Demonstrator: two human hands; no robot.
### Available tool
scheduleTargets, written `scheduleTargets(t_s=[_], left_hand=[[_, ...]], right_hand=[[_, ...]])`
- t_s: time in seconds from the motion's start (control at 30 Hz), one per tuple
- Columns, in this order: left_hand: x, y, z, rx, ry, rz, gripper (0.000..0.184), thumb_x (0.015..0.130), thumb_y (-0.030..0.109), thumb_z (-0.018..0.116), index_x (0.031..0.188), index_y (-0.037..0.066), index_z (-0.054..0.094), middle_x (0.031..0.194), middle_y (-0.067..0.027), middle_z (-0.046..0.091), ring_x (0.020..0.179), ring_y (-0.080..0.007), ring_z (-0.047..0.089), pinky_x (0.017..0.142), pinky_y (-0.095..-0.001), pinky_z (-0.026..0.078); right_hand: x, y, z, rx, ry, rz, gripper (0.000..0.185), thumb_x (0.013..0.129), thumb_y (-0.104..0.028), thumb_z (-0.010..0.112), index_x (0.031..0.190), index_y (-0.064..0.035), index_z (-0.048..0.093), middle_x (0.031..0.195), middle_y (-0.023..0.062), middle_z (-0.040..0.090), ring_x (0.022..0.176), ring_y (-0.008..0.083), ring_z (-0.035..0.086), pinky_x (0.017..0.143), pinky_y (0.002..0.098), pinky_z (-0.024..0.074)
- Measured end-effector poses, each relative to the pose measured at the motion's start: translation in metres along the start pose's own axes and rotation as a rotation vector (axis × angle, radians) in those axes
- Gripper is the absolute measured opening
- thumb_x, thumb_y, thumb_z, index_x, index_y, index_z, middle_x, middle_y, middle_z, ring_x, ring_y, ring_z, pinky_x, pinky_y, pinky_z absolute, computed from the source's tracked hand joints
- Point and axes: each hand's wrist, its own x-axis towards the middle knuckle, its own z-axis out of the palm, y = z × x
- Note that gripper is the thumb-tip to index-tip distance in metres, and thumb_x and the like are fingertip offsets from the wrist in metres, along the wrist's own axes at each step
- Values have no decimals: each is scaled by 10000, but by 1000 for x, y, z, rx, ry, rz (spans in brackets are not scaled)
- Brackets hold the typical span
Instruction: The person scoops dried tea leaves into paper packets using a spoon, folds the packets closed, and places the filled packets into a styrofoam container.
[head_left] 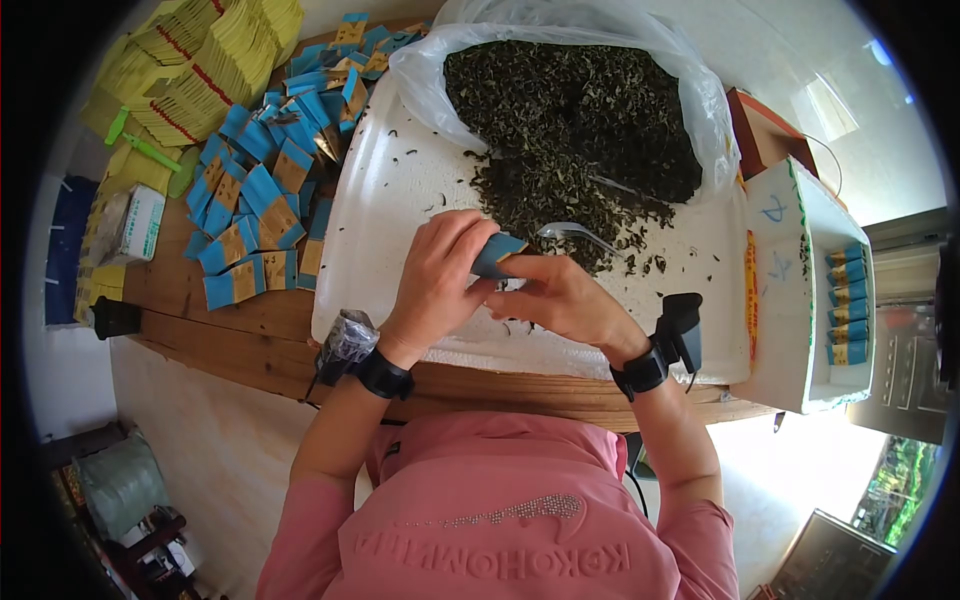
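Note:
A small blue and tan packet (495, 256) is between my two hands, over the white foam tray (375, 220). My left hand (440, 270) wraps its fingers round the packet from the left. From the right, my right hand (562, 298) pinches the packet's edge between thumb and fingers. Just beyond my hands lies a clear plastic spoon (578, 232), partly among dark dried leaves (545, 190) that look like loose tea. The leaves spill from a large clear plastic bag (425, 75) at the back of the tray. What is inside the packet is hidden.
Many similar blue and tan packets (265, 200) are heaped on the wooden table (170, 330) at left. Behind them stand yellow paper bundles (190, 70) and a green clip (145, 150). At right, a white foam box (790, 290) holds several packets in a row.

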Motion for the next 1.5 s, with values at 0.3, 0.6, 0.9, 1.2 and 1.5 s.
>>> scheduleTargets(t_s=[0.3,0.6,0.9,1.2,1.5], left_hand=[[3,3,-2,-121,11,-67,667,571,-46,809,1178,23,543,1175,-152,576,1097,-359,566,935,-436,496],[5,-1,2,-170,85,-96,578,647,-9,806,1165,17,550,1132,-147,594,1069,-351,577,907,-423,505],[14,-8,-11,-141,109,-138,538,674,21,793,1156,9,554,1116,-159,602,1058,-355,578,886,-420,505],[40,-40,-12,318,-110,-156,300,702,-2,705,958,-3,548,984,-146,548,1010,-331,553,873,-409,510],[68,-57,27,378,-266,-136,199,701,-34,643,895,0,612,982,-143,595,993,-319,577,834,-375,547]], right_hand=[[-23,-25,3,-476,169,-238,359,897,-49,688,1243,13,616,971,68,704,804,117,653,715,291,530],[-55,18,-54,-1074,754,-223,309,822,-44,711,1128,-14,677,1019,129,695,937,267,659,833,348,511],[-43,53,-65,-1130,720,-82,145,813,-72,709,954,-57,675,843,76,650,769,290,611,723,401,482],[-52,18,-77,-920,904,-118,27,899,-29,615,920,-37,630,762,146,642,612,328,627,528,377,476],[-4,47,-80,-867,888,-103,81,876,-74,635,909,-22,688,644,99,623,551,175,592,542,305,460]])
